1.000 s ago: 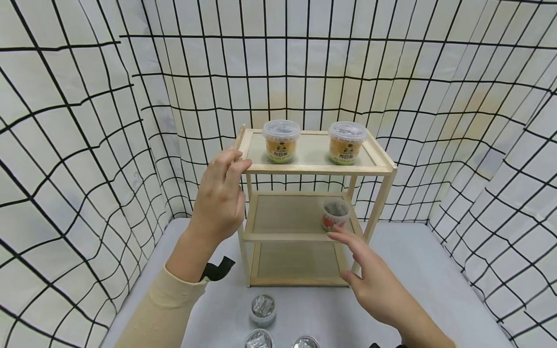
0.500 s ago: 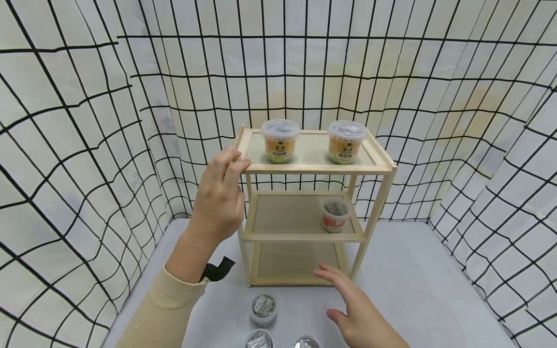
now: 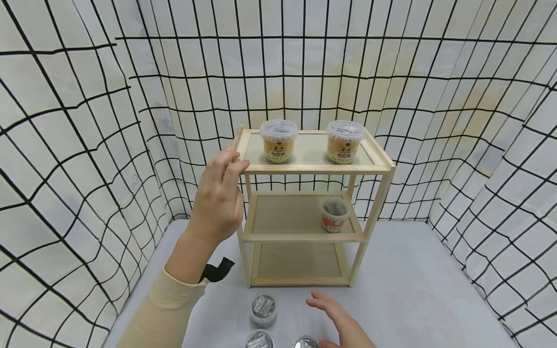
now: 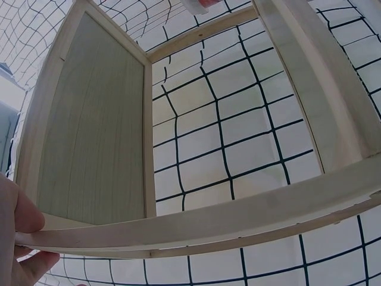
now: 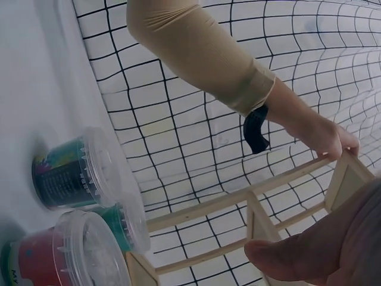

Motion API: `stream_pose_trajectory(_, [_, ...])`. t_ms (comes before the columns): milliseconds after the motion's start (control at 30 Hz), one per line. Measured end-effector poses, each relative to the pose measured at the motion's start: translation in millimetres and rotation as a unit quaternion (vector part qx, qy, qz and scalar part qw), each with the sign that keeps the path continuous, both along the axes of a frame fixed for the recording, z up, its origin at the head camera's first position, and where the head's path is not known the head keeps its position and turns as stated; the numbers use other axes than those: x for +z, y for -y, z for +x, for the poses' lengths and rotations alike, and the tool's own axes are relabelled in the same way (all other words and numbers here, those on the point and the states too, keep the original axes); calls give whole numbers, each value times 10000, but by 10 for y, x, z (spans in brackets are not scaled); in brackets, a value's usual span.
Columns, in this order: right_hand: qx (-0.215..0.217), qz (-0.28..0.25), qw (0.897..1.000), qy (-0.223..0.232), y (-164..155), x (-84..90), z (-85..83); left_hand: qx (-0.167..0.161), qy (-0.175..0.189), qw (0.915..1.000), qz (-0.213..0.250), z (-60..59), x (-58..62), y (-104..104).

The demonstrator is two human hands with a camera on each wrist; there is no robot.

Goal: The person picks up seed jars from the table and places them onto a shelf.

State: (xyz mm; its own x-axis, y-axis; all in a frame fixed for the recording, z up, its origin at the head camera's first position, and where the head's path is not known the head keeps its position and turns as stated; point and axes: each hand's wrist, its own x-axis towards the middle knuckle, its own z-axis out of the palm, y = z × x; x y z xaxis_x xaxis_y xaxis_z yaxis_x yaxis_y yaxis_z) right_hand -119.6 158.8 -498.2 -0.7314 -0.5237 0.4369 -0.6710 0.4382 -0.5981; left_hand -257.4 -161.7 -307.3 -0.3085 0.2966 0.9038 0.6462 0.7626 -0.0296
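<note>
My left hand (image 3: 219, 195) grips the top left front corner of a three-tier wooden shelf (image 3: 313, 169). In the left wrist view, fingertips (image 4: 30, 217) pinch the end of its frame. Below the shelf, my right hand (image 3: 341, 324) hovers with fingers apart, holding nothing, beside a lidded clear plastic cup (image 3: 306, 343). Two more lidded cups stand to its left, one nearer the shelf (image 3: 263, 309) and one at the lower edge. The right wrist view shows a red-label cup (image 5: 38, 256), a dark-label cup (image 5: 62, 176) and a teal cup (image 5: 116, 223) close together.
Two yellow-label lidded cups (image 3: 279, 149) stand apart on the top tier. A red-label cup (image 3: 334, 221) sits at the right of the middle tier. Black-gridded white cloth (image 3: 217, 63) encloses the white table (image 3: 417, 290) at the back and sides.
My right hand has withdrawn from the red-label cup on the middle tier, moving down and toward me to the cups on the table. My left hand stays on the shelf corner.
</note>
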Motion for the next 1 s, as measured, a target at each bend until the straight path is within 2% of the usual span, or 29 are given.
stream_pose_trajectory(300, [-269, -345, 9985, 316, 34, -231, 80, 4, -42, 10000, 16, -9, 1, -8])
stream_pose_trajectory(533, [-309, -561, 9849, 1606, 26, -434, 153, -73, -80, 9999, 64, -18, -3, -16])
stream_pose_trajectory(733, [-348, -355, 9844, 1690, 35, -610, 153, -62, -78, 9999, 68, -12, -2, -8])
stream_pose_trajectory(867, [-458, -190, 9742, 2204, 71, -633, 160, -49, -79, 9999, 71, -10, -4, -3])
stream_pose_trajectory(933, [-607, -121, 9703, 2339, 98, -639, 178, -51, -75, 9999, 76, -10, -5, -2])
stream_pose_trajectory(1000, [-776, -71, 9704, 2288, 122, -653, 206, -56, -60, 9999, 76, -11, -6, -3])
